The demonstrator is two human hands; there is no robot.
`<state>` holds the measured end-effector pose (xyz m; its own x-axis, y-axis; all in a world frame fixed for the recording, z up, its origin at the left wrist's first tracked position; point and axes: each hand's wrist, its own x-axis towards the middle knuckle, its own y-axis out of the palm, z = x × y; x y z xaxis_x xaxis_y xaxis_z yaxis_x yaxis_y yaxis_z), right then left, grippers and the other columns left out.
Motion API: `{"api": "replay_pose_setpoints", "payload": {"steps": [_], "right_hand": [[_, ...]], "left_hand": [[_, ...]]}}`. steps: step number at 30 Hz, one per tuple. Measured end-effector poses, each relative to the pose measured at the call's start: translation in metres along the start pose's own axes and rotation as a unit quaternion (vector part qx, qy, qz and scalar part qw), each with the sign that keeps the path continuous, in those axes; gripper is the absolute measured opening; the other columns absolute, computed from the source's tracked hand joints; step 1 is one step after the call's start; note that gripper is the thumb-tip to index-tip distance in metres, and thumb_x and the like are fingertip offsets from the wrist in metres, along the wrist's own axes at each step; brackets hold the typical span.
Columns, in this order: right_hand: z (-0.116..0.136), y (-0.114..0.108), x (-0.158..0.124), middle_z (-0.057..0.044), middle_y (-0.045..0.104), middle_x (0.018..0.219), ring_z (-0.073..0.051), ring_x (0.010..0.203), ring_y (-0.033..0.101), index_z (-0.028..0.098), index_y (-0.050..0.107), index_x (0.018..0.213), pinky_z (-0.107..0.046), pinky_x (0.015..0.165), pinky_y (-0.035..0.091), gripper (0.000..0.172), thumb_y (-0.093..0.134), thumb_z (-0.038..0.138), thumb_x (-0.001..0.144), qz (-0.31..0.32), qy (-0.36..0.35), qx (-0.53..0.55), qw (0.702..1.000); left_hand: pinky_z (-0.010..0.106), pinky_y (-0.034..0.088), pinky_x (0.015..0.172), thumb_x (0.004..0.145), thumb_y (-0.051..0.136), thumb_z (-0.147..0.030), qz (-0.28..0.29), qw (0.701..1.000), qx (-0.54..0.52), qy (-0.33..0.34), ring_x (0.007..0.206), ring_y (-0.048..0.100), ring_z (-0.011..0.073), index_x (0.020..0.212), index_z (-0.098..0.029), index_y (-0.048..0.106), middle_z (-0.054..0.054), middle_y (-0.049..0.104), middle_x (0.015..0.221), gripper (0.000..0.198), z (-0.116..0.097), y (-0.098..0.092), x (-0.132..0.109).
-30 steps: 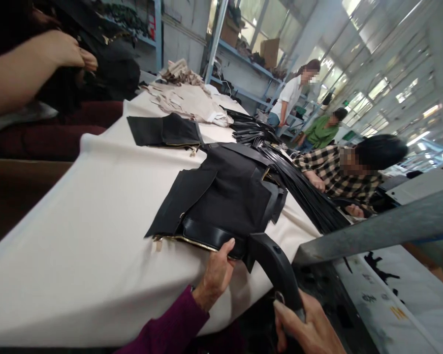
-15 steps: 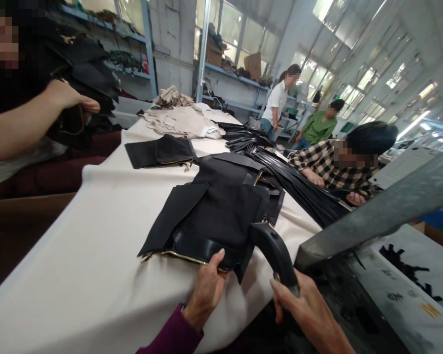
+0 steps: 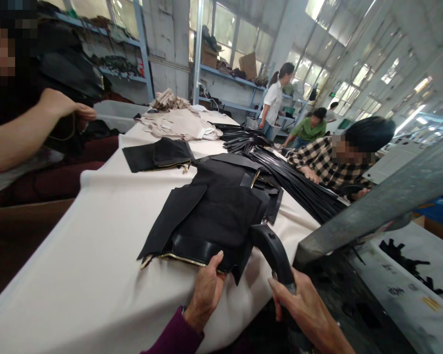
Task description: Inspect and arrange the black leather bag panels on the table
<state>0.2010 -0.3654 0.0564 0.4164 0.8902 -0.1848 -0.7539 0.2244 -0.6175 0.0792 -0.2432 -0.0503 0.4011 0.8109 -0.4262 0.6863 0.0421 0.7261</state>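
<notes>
My left hand (image 3: 205, 286) pinches the near edge of a black bag piece (image 3: 225, 211), thumb on top and fingers beneath. A gold-toothed zipper (image 3: 184, 259) runs along that edge. In my right hand (image 3: 302, 302) is a black curved tube (image 3: 276, 248) that looks like a vacuum cleaner hose handle. Its flattened end is at the right side of the bag piece; whether they touch I cannot tell. Loose black flaps spread from the piece across the white-covered table (image 3: 96, 236).
Another black zippered piece (image 3: 158, 153) lies farther back. Beige pieces (image 3: 180, 123) and long black strips (image 3: 295, 182) fill the far side. A metal post (image 3: 376, 206) slants at right, above a white bin (image 3: 402, 275). Co-workers are at left, right and back.
My hands, the bag piece and the tube stay almost the same. The view shifts slightly. At the back, the person in green bends lower; the co-worker at left moves the dark material.
</notes>
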Motion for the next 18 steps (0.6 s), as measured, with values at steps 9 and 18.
{"api": "replay_pose_setpoints", "payload": {"steps": [9,18], "right_hand": [[-0.001,-0.023,0.037,0.002,0.059,0.048,-0.016,0.047,0.058,0.018,0.052,0.065,-0.025,0.050,0.043,0.031,0.046,0.040,0.086,-0.041,-0.008,0.027,0.999],[-0.008,-0.031,0.007,0.002,0.059,0.048,-0.016,0.049,0.058,0.018,0.053,0.063,-0.026,0.054,0.044,0.033,0.047,0.041,0.086,0.032,-0.019,0.071,0.997]], "left_hand": [[0.027,0.050,0.081,0.072,0.063,-0.015,-0.018,0.999,0.011,0.030,0.090,0.062,0.0182,0.075,-0.018,0.063,0.003,0.068,0.079,0.004,-0.023,0.008,-0.008],[0.031,0.049,0.066,0.068,0.070,-0.038,-0.035,0.887,0.418,0.190,0.064,0.060,0.0220,0.071,-0.019,0.066,0.005,0.063,0.065,0.019,-0.072,-0.039,-0.063]]}}
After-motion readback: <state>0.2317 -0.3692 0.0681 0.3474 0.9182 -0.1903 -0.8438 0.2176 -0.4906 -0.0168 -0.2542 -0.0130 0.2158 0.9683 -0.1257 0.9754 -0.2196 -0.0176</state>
